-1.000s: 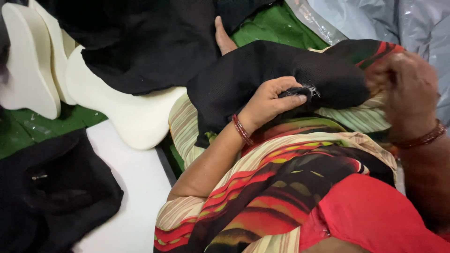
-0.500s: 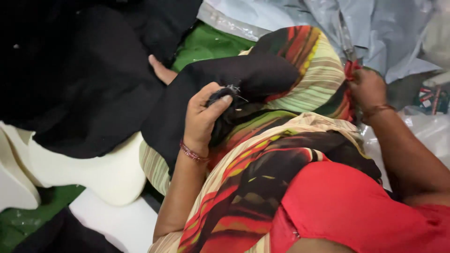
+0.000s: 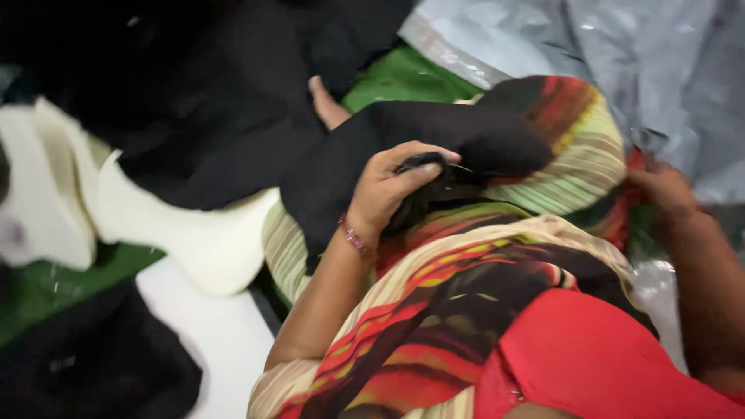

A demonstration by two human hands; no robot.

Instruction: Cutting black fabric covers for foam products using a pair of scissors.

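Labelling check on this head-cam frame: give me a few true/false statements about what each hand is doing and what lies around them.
1. The left hand pinches a piece of black fabric over the person's lap. True.
2. The right hand grips the same black fabric. False: it lies apart, at the edge of the striped cloth, next to the grey plastic sheet.
3. White foam forms lie left of the lap. True.
4. The left wrist is bare. False: it wears a red bangle.
5. The surface under the black fabric is blue. False: a green surface shows.
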